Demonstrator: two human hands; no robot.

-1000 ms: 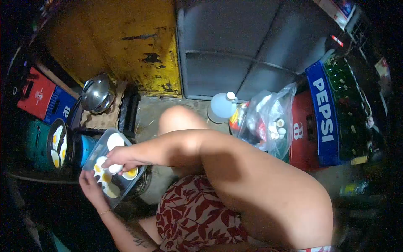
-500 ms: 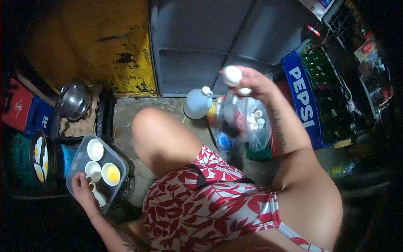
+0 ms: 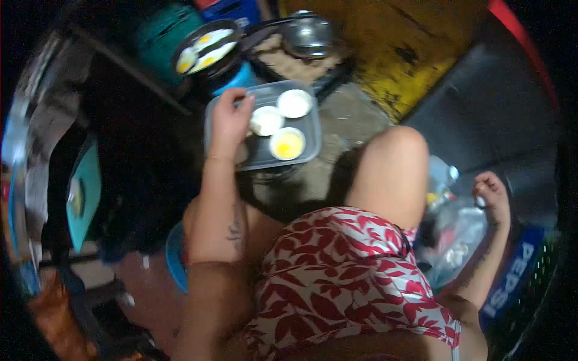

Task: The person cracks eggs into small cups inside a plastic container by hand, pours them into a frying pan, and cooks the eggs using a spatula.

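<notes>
My left hand (image 3: 231,120) is over the left side of a clear plastic tray (image 3: 313,129), fingers curled in; what they hold, if anything, is hidden. Inside the tray stand several white bowls: one with yellow raw egg (image 3: 288,144), a pale one (image 3: 294,103) behind it, and another (image 3: 267,121) beside my hand. Far to the right, my right hand (image 3: 494,195) is closed round a white egg (image 3: 480,202), only partly visible. Below that hand, a clear plastic bag (image 3: 460,231) has white, shell-like pieces in it.
A black pan (image 3: 232,57) of fried eggs stands behind the tray, on something blue. A lidded metal pot (image 3: 307,36) sits to its right. A clear jug (image 3: 442,171) stands beyond my knee, and a blue Pepsi crate (image 3: 512,271) at right.
The view has swung left, shifting the tray and pan toward the upper middle. My right hand has lowered toward the bag; of the two white pieces it held, one shows now.
</notes>
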